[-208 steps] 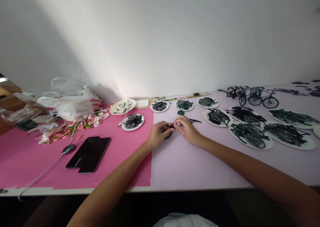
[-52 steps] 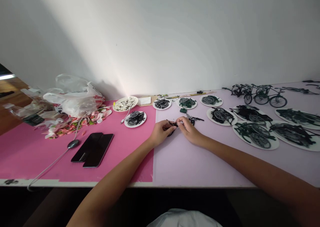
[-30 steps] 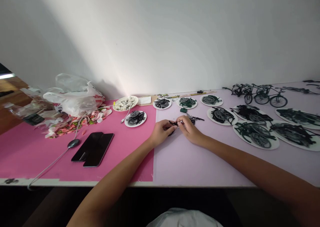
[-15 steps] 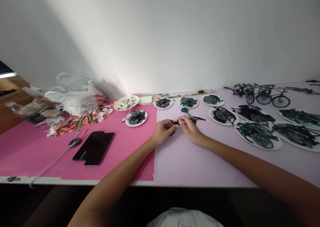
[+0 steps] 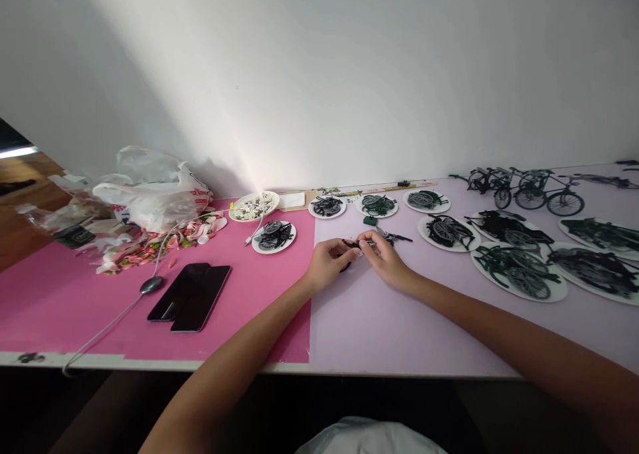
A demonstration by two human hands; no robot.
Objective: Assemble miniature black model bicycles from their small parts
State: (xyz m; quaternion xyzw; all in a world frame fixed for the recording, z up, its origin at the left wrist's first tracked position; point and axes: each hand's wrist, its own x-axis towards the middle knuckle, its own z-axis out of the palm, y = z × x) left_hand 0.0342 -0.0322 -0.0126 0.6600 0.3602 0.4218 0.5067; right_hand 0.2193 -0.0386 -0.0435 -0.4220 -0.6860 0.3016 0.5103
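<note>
My left hand (image 5: pixel 328 262) and my right hand (image 5: pixel 385 257) meet over the lilac part of the table, fingers closed on a small black plastic part (image 5: pixel 351 243). It looks like a piece of a model bicycle, but my fingers cover most of it. Just beyond my right hand lie dark loose pieces (image 5: pixel 394 237) and a small dark green block (image 5: pixel 370 221). Paper plates with bicycle parts stand around: a plate of black parts (image 5: pixel 274 236) to the left, a plate of green parts (image 5: pixel 378 206) behind, and a plate of black parts with grey wheels (image 5: pixel 448 232) to the right.
Assembled model bicycles (image 5: pixel 539 191) stand at the back right, behind several more filled plates. On the pink side lie two phones (image 5: pixel 192 297), a cable with a dark round piece (image 5: pixel 152 285), artificial petals (image 5: pixel 164 244), a plastic bag (image 5: pixel 157 194) and a bowl of white pieces (image 5: pixel 254 206).
My hands stay together on the small black part, with only slight finger movement. The whole view has shifted a little, so everything sits slightly farther right.
</note>
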